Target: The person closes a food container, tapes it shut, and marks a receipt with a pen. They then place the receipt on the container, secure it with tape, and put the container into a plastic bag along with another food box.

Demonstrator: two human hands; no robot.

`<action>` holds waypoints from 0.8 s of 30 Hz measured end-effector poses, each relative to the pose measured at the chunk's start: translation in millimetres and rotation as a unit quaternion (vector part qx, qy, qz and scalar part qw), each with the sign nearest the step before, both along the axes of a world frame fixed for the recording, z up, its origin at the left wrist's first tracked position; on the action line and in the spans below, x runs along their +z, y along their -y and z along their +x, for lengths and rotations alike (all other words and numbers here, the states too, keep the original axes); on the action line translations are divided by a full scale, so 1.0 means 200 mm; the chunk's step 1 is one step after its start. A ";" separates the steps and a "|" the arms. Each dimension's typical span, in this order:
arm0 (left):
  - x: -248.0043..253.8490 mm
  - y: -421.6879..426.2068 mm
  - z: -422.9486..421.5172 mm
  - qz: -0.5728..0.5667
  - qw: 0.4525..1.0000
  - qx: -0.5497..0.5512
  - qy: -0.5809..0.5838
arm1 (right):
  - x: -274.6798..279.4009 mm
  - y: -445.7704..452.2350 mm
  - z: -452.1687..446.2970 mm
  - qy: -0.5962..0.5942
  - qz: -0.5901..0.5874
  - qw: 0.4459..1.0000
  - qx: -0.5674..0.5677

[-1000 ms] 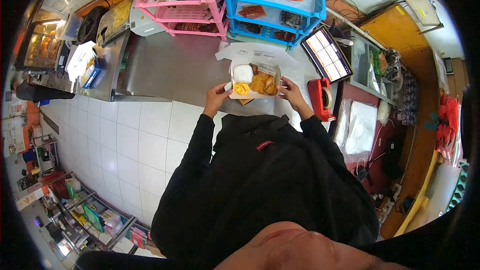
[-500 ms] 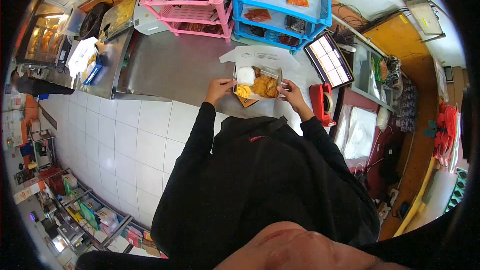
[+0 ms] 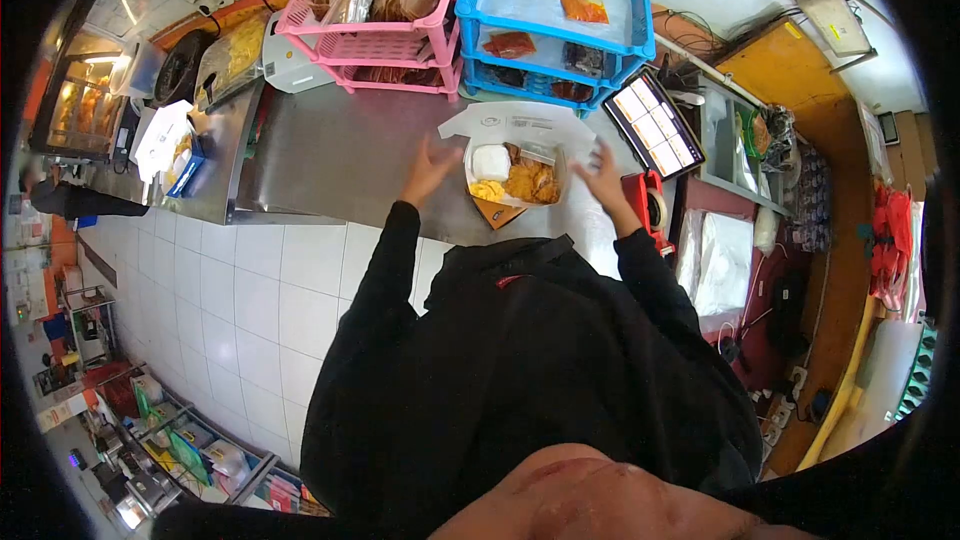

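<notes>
A white cardboard meal box lies open on the steel counter in front of me, its lid folded back away from me. Inside are a white rice block, fried breaded chicken and a yellow, egg-like food. A small clear packet rests near the back of the box. My left hand is open beside the box's left side, apart from it. On the other side my right hand is open too, fingers spread and raised near the right edge. An orange-brown card or box sticks out underneath.
Pink stacked baskets and blue tray racks with sauce packets stand at the back. To the right are a tablet screen, a red tape dispenser and white plastic bags. Another open box sits far left.
Both hands have let go of the box's sides and moved outward, fingers spreading. The box stays open in nearly the same place.
</notes>
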State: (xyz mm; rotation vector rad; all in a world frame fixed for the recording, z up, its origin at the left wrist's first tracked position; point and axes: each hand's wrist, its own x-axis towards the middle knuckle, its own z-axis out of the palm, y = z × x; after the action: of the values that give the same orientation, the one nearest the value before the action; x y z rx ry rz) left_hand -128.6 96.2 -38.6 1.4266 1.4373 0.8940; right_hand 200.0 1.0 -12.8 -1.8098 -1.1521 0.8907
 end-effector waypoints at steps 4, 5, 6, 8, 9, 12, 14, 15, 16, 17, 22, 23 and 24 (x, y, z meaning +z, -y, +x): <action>0.17 -0.23 0.07 0.151 0.982 -0.054 0.095 | 0.35 -0.24 -0.07 0.102 0.186 0.976 0.053; 0.20 -0.24 0.08 0.151 0.982 -0.056 0.095 | 0.42 -0.28 -0.09 0.104 0.075 0.988 0.081; 0.22 -0.25 0.09 0.045 0.989 -0.141 -0.032 | 0.46 -0.30 -0.10 0.105 -0.035 0.988 0.108; 0.33 -0.20 0.13 -0.111 0.954 -0.241 -0.140 | 0.37 -0.29 -0.11 0.102 -0.109 0.977 0.150; 0.40 -0.11 0.16 -0.160 0.944 -0.262 -0.122 | 0.33 -0.28 -0.12 0.097 -0.183 0.959 0.194; -0.18 0.17 0.22 0.011 0.987 -0.107 -0.120 | 0.08 -0.08 -0.19 0.185 -0.124 0.966 0.133; -0.31 0.29 0.26 0.001 0.993 -0.071 -0.095 | -0.15 0.07 -0.32 0.018 0.035 0.999 -0.003; -0.29 0.31 0.26 -0.044 0.994 -0.090 -0.047 | -0.16 0.08 -0.34 0.015 0.036 0.999 -0.031; -0.27 0.33 0.28 -0.093 0.990 -0.106 0.001 | -0.16 0.08 -0.34 -0.113 -0.004 0.993 -0.028; -0.25 0.35 0.28 -0.098 0.987 -0.124 -0.001 | -0.15 0.09 -0.31 -0.241 -0.043 0.969 -0.019; 0.01 0.32 0.23 -0.114 0.969 -0.068 0.207 | -0.04 0.04 -0.15 -0.225 -0.050 0.972 0.040; 0.07 0.34 0.23 -0.138 0.964 -0.047 0.222 | 0.00 0.05 -0.15 -0.225 -0.089 0.969 0.041; 0.10 0.35 0.21 -0.144 0.964 -0.055 0.218 | 0.02 0.06 -0.15 -0.227 -0.129 0.965 0.041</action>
State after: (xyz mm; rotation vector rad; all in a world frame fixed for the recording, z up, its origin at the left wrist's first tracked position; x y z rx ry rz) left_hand -85.7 26.9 -17.7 1.0046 1.0911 0.8284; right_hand 170.2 -11.6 -8.9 -1.6390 -0.8506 1.4710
